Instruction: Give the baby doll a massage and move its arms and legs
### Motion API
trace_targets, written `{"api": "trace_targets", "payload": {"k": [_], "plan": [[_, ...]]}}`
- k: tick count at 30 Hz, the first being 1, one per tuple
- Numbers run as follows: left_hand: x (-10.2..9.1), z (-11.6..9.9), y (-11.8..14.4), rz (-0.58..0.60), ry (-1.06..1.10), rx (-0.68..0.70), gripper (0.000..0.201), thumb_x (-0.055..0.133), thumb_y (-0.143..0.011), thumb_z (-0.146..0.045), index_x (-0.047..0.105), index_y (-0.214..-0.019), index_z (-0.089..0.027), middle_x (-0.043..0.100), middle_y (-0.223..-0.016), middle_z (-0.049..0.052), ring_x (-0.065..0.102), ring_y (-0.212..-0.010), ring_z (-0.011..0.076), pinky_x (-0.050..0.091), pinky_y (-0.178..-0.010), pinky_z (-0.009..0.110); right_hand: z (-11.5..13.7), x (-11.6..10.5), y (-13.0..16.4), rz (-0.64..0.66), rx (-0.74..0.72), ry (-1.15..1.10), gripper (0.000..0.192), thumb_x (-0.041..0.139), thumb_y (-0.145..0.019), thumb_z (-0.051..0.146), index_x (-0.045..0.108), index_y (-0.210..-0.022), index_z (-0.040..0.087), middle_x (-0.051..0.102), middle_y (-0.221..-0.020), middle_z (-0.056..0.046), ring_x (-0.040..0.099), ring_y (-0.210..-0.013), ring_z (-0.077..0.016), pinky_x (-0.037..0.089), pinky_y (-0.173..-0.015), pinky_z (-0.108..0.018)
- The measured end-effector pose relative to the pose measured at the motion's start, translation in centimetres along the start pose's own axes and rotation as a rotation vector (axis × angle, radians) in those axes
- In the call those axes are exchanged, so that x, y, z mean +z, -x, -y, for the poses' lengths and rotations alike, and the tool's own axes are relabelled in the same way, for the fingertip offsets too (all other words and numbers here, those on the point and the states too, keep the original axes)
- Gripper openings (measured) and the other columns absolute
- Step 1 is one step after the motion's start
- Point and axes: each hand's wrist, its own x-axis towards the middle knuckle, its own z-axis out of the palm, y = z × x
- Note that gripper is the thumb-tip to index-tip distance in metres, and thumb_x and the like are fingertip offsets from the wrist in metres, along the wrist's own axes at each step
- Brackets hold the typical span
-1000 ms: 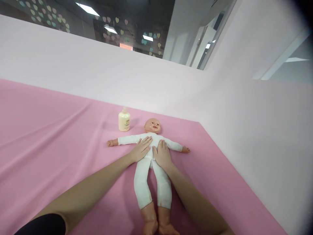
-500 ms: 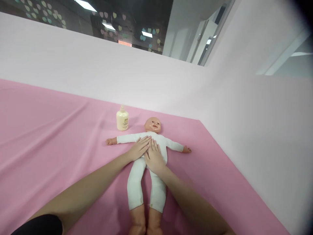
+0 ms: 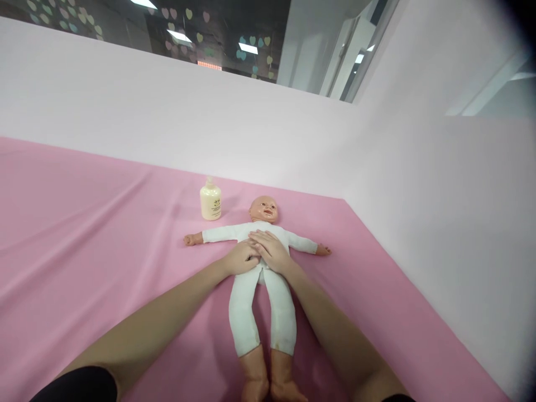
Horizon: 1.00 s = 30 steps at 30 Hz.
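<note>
Your left hand [image 3: 242, 258] and your right hand [image 3: 271, 251] lie flat and loose on the tummy of the soft baby doll in a white cloth suit [image 3: 260, 268], fingers crossing, gripping nothing. Press softly and keep your palms on the tummy. The doll lies on its back on the pink cloth [image 3: 84, 223], arms out wide, bare feet toward you. A small cream plastic bottle [image 3: 210, 200] stands just beside the doll's head.
</note>
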Motion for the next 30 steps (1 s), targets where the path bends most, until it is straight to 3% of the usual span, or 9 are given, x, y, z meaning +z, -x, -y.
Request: {"api": "trace_targets", "payload": {"k": [5,10,15,18,24,30], "plan": [[-0.4,-0.2,-0.4,-0.007,0.061,0.029,0.035,0.042,-0.077,-0.013,0.072,-0.091,-0.024,0.065,-0.114,0.002,0.053,-0.113,0.0192,0.038,-0.103,0.035,-1.4,0.7,-0.4,-0.050,0.128,0.045,0.046,0.021,-0.095,0.034,0.049,-0.131,0.025,0.043,-0.142,0.000,0.026,-0.138,-0.0154,0.017,-0.113,-0.040],[-0.3,0.2,-0.4,0.010,0.070,-0.001,0.036,0.039,-0.086,-0.020,0.068,-0.106,-0.024,0.065,-0.116,0.002,0.052,-0.118,0.0194,0.031,-0.109,0.040,-2.1,0.8,-0.3,-0.077,0.255,0.124,0.047,0.022,-0.095,0.036,0.040,-0.137,0.026,0.031,-0.149,0.001,0.021,-0.140,-0.0172,0.017,-0.113,-0.040],[0.1,0.6,-0.1,-0.001,0.024,-0.061,0.037,0.039,-0.087,-0.020,0.065,-0.112,-0.027,0.064,-0.118,0.000,0.044,-0.127,0.0200,0.025,-0.112,0.046,-1.8,1.3,0.2,-0.080,0.458,0.193,0.055,0.025,-0.094,0.037,0.026,-0.144,0.014,0.023,-0.152,-0.008,0.019,-0.140,-0.0237,0.020,-0.112,-0.043],[0.2,0.8,-0.1,-0.010,0.001,-0.070,0.036,0.038,-0.089,-0.021,0.064,-0.113,-0.027,0.063,-0.120,0.000,0.043,-0.129,0.0199,0.025,-0.112,0.047,-0.8,1.9,0.6,-0.067,0.504,0.227,0.057,0.023,-0.095,0.034,0.023,-0.144,0.006,0.019,-0.152,-0.013,0.017,-0.141,-0.0272,0.018,-0.112,-0.045],[0.7,1.6,-0.1,-0.116,-0.016,-0.165,0.044,0.028,-0.093,-0.029,0.050,-0.130,-0.020,0.046,-0.139,0.005,0.038,-0.132,0.0187,0.026,-0.113,0.045,2.2,2.3,1.4,-0.012,0.498,0.262,0.065,0.028,-0.093,0.037,0.022,-0.142,-0.005,0.016,-0.150,-0.023,0.015,-0.140,-0.0324,0.015,-0.113,-0.046],[1.1,2.4,0.1,-0.192,0.016,-0.221,0.051,0.024,-0.095,-0.037,0.042,-0.136,-0.014,0.039,-0.144,0.009,0.032,-0.135,0.0178,0.024,-0.115,0.041,3.1,2.0,1.2,0.064,0.227,0.187,0.059,0.033,-0.090,0.030,0.030,-0.140,-0.001,0.024,-0.149,-0.019,0.018,-0.141,-0.0268,0.013,-0.115,-0.041]]}}
